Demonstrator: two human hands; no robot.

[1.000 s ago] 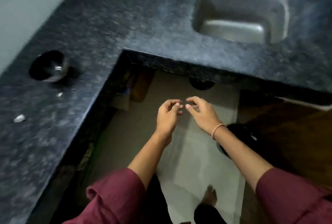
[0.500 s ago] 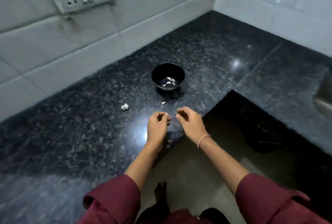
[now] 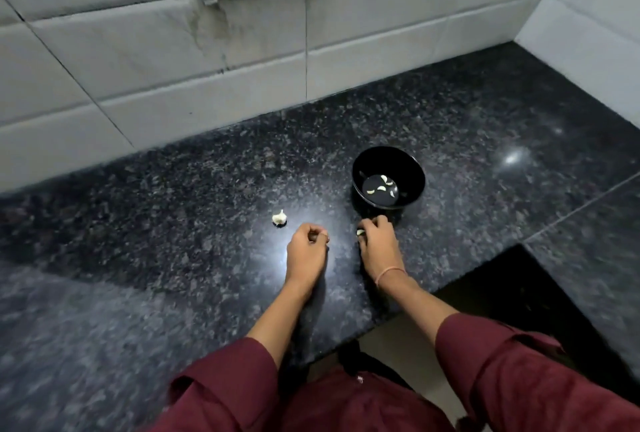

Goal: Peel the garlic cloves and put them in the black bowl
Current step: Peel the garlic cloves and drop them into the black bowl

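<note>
my right hand (image 3: 377, 244) pinches a garlic clove (image 3: 360, 232) beside the black bowl (image 3: 412, 168); left hand (image 3: 306, 253) curled, i cannot tell on what

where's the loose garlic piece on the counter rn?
Head view: the garlic piece lies on the counter, left of centre, just beyond and left of the left hand, well left of the black bowl.

Dark speckled counter (image 3: 166, 224) meets white, seemingly stained tiles (image 3: 156, 61).
</note>
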